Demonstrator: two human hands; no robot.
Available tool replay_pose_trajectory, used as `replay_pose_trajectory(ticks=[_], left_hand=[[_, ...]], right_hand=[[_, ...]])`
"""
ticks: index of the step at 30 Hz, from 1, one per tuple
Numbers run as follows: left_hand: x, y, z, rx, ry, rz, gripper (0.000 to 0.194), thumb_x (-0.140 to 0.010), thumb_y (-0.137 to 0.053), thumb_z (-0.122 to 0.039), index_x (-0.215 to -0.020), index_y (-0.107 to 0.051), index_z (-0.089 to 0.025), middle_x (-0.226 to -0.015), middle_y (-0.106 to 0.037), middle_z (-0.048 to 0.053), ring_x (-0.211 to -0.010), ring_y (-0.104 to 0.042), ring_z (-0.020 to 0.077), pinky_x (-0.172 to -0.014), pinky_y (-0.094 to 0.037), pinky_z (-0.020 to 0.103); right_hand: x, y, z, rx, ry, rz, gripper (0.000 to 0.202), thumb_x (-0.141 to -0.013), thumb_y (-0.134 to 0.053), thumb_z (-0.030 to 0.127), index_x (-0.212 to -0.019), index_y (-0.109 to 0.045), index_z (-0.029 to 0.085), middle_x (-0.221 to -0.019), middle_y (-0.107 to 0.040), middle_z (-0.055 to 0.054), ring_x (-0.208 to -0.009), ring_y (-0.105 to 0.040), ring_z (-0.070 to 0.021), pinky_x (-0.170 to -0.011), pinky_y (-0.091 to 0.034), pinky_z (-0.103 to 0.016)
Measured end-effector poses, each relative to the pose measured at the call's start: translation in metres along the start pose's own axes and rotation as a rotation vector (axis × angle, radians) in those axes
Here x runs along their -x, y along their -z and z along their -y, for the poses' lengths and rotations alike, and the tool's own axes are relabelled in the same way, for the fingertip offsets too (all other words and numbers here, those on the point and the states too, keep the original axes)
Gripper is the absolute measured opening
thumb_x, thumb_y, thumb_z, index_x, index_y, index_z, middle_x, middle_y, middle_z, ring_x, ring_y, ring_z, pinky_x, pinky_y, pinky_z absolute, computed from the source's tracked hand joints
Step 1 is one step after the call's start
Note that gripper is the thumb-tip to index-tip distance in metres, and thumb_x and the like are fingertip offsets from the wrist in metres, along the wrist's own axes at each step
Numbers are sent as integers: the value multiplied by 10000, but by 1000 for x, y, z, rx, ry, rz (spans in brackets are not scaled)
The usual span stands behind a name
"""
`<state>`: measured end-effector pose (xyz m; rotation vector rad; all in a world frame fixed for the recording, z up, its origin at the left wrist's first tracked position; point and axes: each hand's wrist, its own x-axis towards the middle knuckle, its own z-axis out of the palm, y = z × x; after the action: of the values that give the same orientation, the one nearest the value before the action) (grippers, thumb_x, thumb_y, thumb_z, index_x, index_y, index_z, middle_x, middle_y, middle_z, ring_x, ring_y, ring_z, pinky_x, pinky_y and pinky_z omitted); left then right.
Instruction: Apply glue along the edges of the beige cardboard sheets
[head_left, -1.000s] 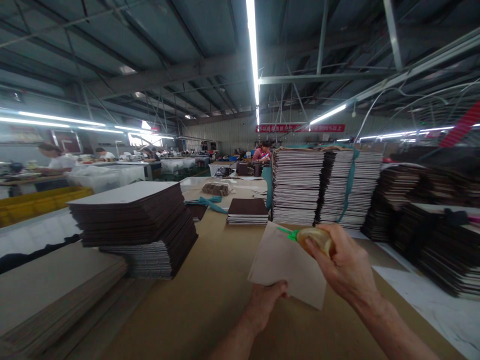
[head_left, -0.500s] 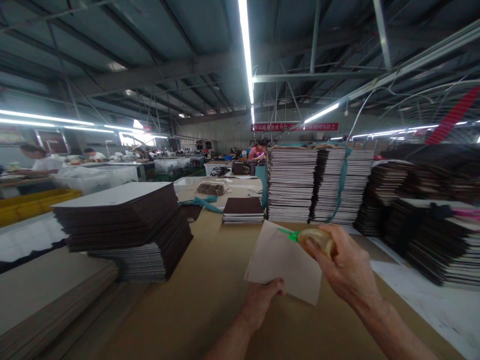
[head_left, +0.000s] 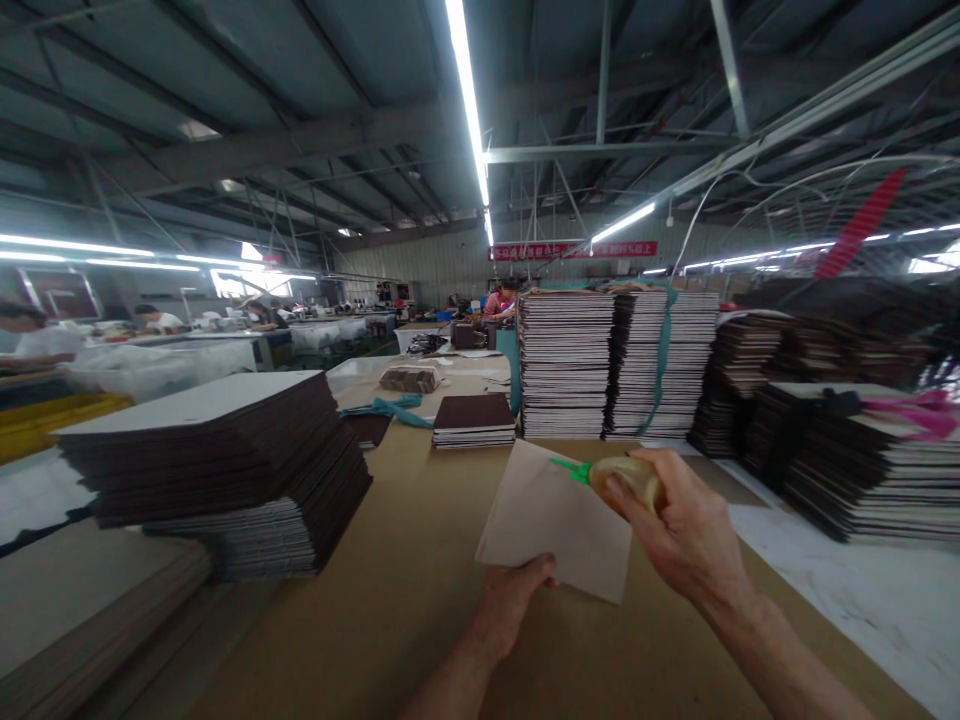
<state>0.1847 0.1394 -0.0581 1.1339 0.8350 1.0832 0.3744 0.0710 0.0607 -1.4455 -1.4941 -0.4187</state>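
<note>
My left hand (head_left: 517, 600) grips the lower edge of a pale beige board (head_left: 551, 525), thumb on top and fingers underneath. The board is held tilted over the brown tabletop (head_left: 375, 640). In my right hand (head_left: 686, 535) is a squeeze bottle (head_left: 628, 482) of amber liquid with a green nozzle (head_left: 574, 470). My fingers wrap round the bottle, and its tip points left, over the upper part of the board. Whether the tip touches the surface I cannot tell. Just beyond the board lies a short stack of dark brown covered boards (head_left: 474, 420).
A tall stack of dark boards with a white top (head_left: 195, 400) stands at left. High white-edged stacks (head_left: 566, 365) bound by a teal strap (head_left: 664, 360) rise behind my right hand. More board stacks (head_left: 870, 470) are at right. A co-worker (head_left: 501, 300) is farther back.
The whole view has swung slightly to the right, so things sit farther left. Both hands keep their holds, and the nozzle stays over the board's upper part.
</note>
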Motion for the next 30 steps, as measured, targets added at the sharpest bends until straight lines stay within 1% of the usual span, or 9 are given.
replay_pose_trajectory(ticks=[2,4,7,11,15,18,20,26,30], left_hand=[[0,1,0,-13,1,10,351,-583,-777,-388,-843,-710,-163,-920,-704,91,-862,-618,268,-715,-528,358],[1,3,0,-22,-6,4,316,-606,-766,-378,-838,-713,-170,-913,-707,84,-861,-620,265,-720,-528,354],[0,4,1,-30,-29,-8,274,-621,-761,-363,-810,-718,-169,-863,-708,76,-811,-621,249,-717,-526,346],[-4,5,6,3,-22,9,283,-605,-775,-361,-804,-720,-167,-901,-706,84,-831,-616,254,-684,-527,336],[-4,4,8,-20,-8,5,267,-606,-782,-371,-754,-711,-161,-861,-704,82,-814,-617,245,-683,-526,328],[-2,4,7,12,-20,-13,323,-603,-790,-355,-848,-704,-162,-871,-704,80,-798,-623,242,-683,-532,337],[-1,5,6,34,-20,-25,377,-595,-798,-344,-909,-694,-162,-899,-702,83,-805,-624,243,-678,-536,339],[-2,4,3,3,5,-10,344,-605,-788,-349,-868,-703,-143,-880,-701,92,-801,-617,241,-677,-538,334],[-3,2,2,16,1,-8,310,-616,-782,-328,-853,-696,-147,-844,-700,76,-776,-616,229,-654,-531,319]], right_hand=[[-2,-3,2,-4,48,-10,343,-913,-489,544,-1017,-517,218,-878,-602,-19,-724,-594,-193,-584,-413,-282],[-2,-3,1,8,58,-9,332,-917,-484,540,-1014,-516,223,-890,-603,-18,-729,-596,-196,-579,-405,-284],[3,2,-7,37,-10,16,356,-910,-468,577,-977,-525,232,-854,-604,-9,-700,-592,-202,-571,-389,-296],[10,10,-17,72,-106,34,437,-882,-456,641,-993,-534,225,-850,-609,-22,-698,-588,-220,-576,-395,-308],[7,10,-12,51,-95,19,398,-891,-464,609,-978,-535,227,-826,-606,-21,-681,-585,-214,-567,-394,-297],[4,7,-6,28,-47,34,352,-908,-460,565,-977,-534,229,-822,-607,-25,-695,-587,-216,-570,-392,-289],[5,7,-7,31,-61,39,356,-907,-456,569,-972,-534,228,-826,-610,-28,-694,-588,-218,-564,-386,-289],[20,17,-32,120,-184,75,353,-895,-458,569,-972,-522,230,-802,-606,-30,-677,-587,-231,-567,-381,-303],[24,19,-38,107,-177,47,397,-875,-470,604,-961,-525,220,-758,-591,-22,-641,-577,-216,-548,-379,-295]])
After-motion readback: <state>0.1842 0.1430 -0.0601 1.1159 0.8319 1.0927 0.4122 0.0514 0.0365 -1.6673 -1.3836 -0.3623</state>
